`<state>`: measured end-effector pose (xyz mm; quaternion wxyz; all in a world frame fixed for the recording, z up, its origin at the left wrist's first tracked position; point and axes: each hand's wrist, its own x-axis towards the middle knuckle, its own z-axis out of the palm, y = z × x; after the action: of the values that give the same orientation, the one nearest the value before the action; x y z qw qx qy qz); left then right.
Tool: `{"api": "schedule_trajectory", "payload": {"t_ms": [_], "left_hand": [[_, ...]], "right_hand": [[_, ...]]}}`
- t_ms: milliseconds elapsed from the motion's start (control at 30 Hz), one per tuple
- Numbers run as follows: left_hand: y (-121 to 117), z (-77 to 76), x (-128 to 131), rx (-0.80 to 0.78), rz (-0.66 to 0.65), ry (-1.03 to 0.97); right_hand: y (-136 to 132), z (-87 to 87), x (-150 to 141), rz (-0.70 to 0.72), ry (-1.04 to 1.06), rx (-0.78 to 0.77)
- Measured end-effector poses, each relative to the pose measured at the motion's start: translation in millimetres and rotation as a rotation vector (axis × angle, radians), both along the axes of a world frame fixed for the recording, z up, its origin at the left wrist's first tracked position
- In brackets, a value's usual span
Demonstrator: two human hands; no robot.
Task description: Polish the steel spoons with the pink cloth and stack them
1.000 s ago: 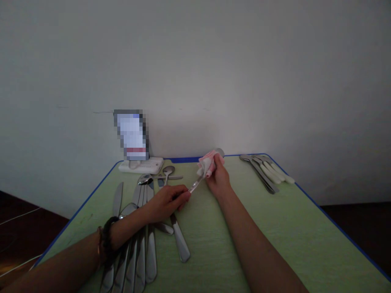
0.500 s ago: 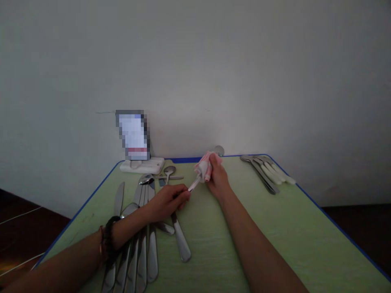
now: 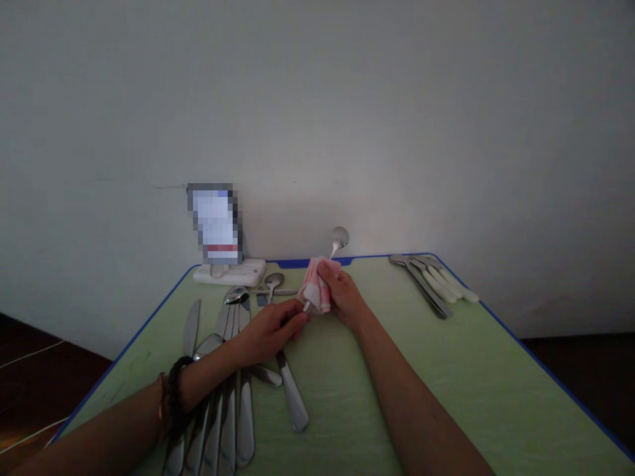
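My left hand [image 3: 270, 328] pinches the handle end of a metal spoon [image 3: 339, 237], whose bowl points up and away over the table's far edge. My right hand [image 3: 340, 295] is closed round a pink and white cloth [image 3: 315, 289] that wraps the spoon's handle close to my left fingers. Under my left forearm lies a row of several knives and spoons [image 3: 225, 410] on the green table [image 3: 446, 370].
A second group of cutlery [image 3: 432, 279], some with white handles, lies at the far right of the table. A white stand [image 3: 229, 272] with a blurred upright item sits at the far left against the wall. A few small spoons [image 3: 268, 285] lie in front of it.
My right hand has slid the cloth down the spoon's handle toward my left hand, baring the spoon's bowl. My left hand has stayed in place.
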<state>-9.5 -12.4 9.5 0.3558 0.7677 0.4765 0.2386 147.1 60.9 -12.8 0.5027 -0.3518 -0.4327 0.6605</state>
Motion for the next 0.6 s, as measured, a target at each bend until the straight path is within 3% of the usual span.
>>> {"api": "schedule_trajectory", "payload": {"t_ms": [100, 233, 333, 600], "left_hand": [[0.3, 0.7, 1.4, -0.072, 0.001, -0.041], [3.0, -2.5, 0.9, -0.2, 0.074, -0.222], [3.0, -3.2, -0.9, -0.255, 0.05, -0.319], [-3.3, -2.4, -2.2, -0.199, -0.095, -0.291]], "right_hand": [[-0.3, -0.9, 0.0, 0.013, 0.016, 0.003], [-2.8, 6.9, 0.4, 0.057, 0.26, -0.062], [-4.6, 13.0, 0.5, 0.166, 0.379, -0.127], [-5.7, 14.1, 0.5, 0.356, 0.291, -0.145]]}}
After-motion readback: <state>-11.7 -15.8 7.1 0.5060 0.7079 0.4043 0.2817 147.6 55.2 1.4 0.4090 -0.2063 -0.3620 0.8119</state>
